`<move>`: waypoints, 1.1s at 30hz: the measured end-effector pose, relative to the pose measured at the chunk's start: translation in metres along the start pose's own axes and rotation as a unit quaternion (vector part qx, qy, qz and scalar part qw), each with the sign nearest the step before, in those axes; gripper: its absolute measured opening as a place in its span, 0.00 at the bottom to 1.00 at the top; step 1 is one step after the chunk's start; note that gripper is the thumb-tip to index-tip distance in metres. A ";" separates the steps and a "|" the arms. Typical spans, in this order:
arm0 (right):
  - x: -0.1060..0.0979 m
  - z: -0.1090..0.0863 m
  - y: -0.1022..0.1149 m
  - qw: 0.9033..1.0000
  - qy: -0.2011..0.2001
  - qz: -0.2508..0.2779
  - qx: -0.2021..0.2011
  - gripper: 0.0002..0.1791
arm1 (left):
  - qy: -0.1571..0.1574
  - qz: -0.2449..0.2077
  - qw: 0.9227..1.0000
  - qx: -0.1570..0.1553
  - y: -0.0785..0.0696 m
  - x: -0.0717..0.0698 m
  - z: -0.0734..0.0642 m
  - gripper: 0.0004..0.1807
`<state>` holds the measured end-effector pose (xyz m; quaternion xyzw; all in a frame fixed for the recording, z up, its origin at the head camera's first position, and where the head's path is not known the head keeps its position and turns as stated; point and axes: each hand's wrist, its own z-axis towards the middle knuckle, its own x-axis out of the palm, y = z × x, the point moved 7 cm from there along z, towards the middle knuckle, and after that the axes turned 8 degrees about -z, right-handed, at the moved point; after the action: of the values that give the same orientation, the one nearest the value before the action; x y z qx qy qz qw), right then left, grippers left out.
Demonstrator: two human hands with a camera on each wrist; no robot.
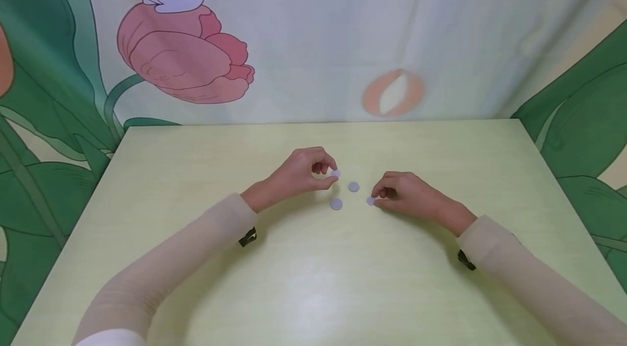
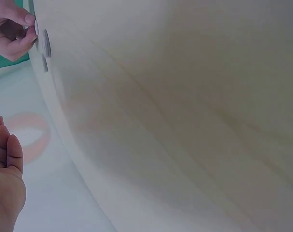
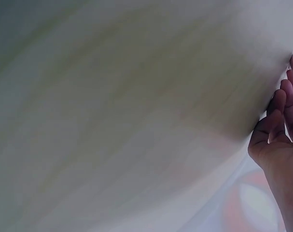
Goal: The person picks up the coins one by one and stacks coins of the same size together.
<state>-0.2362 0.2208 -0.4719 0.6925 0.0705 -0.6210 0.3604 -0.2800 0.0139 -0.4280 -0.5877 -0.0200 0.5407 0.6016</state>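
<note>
Between thumb and index finger, my left hand (image 1: 306,172) pinches a small pale round disc (image 1: 335,173), held over the table. To the right, my right hand (image 1: 409,192) grips another such disc (image 1: 370,201) low by the tabletop, with its other fingers curled in. Two more discs lie flat between the hands: one farther back (image 1: 354,186), one nearer (image 1: 336,204). The left wrist view shows the right hand (image 2: 13,31) with its disc (image 2: 36,27) tilted on edge. In the right wrist view, the right hand (image 3: 281,130) hides most of its fingertips' work.
A light yellow table (image 1: 313,275) spans the space under both arms. Behind it hangs a curtain (image 1: 313,36) printed with flowers, leaves and a white animal. Beige sleeves (image 1: 196,242) cover the forearms, and a black strap (image 1: 248,237) shows below the left cuff.
</note>
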 end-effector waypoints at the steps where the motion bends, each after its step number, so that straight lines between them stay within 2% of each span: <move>1: 0.000 0.000 0.001 1.000 0.001 0.000 0.002 0.06 | 0.000 0.001 1.000 0.001 0.000 0.000 0.000 0.08; 10: -0.003 0.003 0.005 1.000 -0.011 -0.011 -0.001 0.05 | 0.009 -0.021 1.000 0.001 -0.004 0.006 0.002 0.08; 17: -0.001 0.004 0.003 1.000 -0.022 -0.008 -0.002 0.04 | 0.018 -0.031 0.999 0.015 -0.008 0.013 0.002 0.07; 23: -0.001 0.005 0.004 0.999 -0.030 -0.008 -0.009 0.04 | 0.032 -0.019 0.999 0.015 -0.012 0.019 0.005 0.07; 33: -0.002 0.005 0.005 0.999 -0.038 -0.009 -0.019 0.03 | 0.100 0.008 0.995 -0.014 -0.016 0.043 0.019 0.07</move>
<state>-0.2380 0.2150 -0.4674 0.6608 0.0748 -0.6486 0.3703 -0.2645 0.0601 -0.4365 -0.6476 0.0374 0.4832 0.5881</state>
